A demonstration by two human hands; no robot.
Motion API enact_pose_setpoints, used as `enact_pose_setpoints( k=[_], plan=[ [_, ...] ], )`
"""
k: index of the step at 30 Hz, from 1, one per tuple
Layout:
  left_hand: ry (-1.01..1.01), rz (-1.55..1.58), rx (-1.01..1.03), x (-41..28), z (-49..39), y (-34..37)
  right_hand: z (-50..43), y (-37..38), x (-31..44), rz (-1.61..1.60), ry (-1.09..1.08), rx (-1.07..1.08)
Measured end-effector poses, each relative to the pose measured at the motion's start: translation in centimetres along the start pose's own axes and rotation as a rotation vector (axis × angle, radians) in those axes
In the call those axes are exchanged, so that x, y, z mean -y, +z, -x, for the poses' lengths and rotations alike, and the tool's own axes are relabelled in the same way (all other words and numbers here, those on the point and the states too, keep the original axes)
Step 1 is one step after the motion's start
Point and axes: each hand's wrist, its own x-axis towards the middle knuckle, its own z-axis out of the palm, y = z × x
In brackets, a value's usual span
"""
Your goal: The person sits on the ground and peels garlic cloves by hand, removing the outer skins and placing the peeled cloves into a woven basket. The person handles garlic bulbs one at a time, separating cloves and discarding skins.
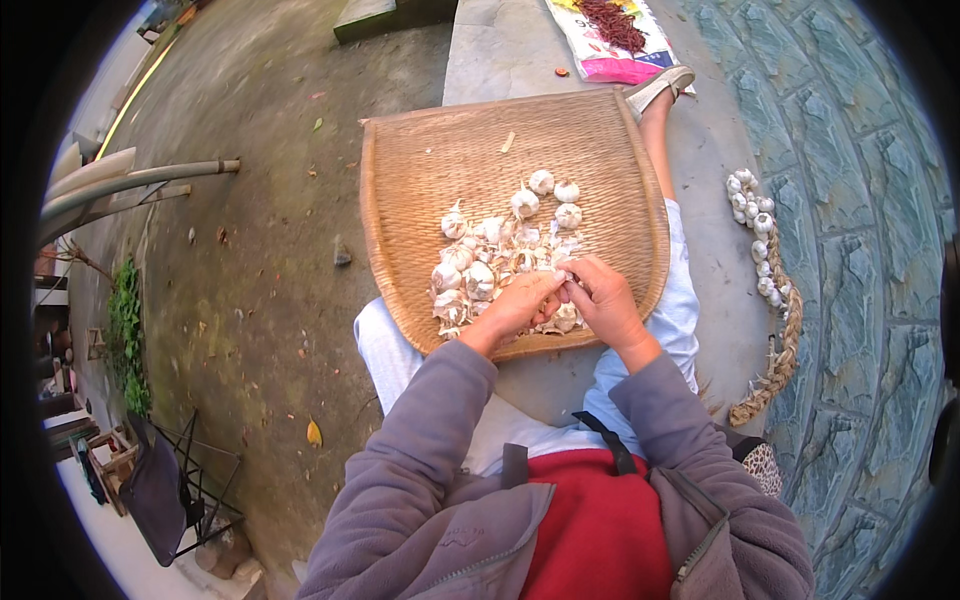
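Observation:
A shallow woven basket tray (pixel 420 165) rests across my lap. Whole garlic bulbs (pixel 480 280) and loose papery skins (pixel 529 238) lie in its near half, with several bulbs set apart farther in. Over the near right part of the heap, my left hand (pixel 529 296) and my right hand (pixel 600 294) meet at the fingertips. Pinched between them is a small pale piece of garlic (pixel 564 276), mostly covered by the fingers, so its exact shape is hard to tell. Below the hands, part of the heap is hidden.
A garlic braid (pixel 784 337) lies on the ledge to the right by the stone-patterned wall (pixel 862 277). Dried red chillies (pixel 611 24) sit on a printed bag (pixel 630 67) beyond my foot. To the left are a concrete yard (pixel 262 300) and a dark folding chair (pixel 161 487).

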Motion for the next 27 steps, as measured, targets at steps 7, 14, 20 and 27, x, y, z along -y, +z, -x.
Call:
enact_pose_setpoints(
  k=[7,14,20,27],
  plan=[
    [-0.127,0.191,0.071,0.0,0.2,-0.3,0.4,-0.6,0.5,0.166,-0.099,0.085],
    [-0.221,0.346,0.152,0.1,0.1,0.0,0.4,-0.9,-0.1,0.093,-0.143,0.170],
    [-0.095,0.442,0.182,0.6,-0.3,-1.3,-0.1,-0.5,-1.1,-0.981,0.497,0.088],
    [-0.083,0.537,-0.013,0.0,-0.2,-0.6,-0.1,-0.6,-2.0,-1.513,0.765,-0.082]
  ],
)
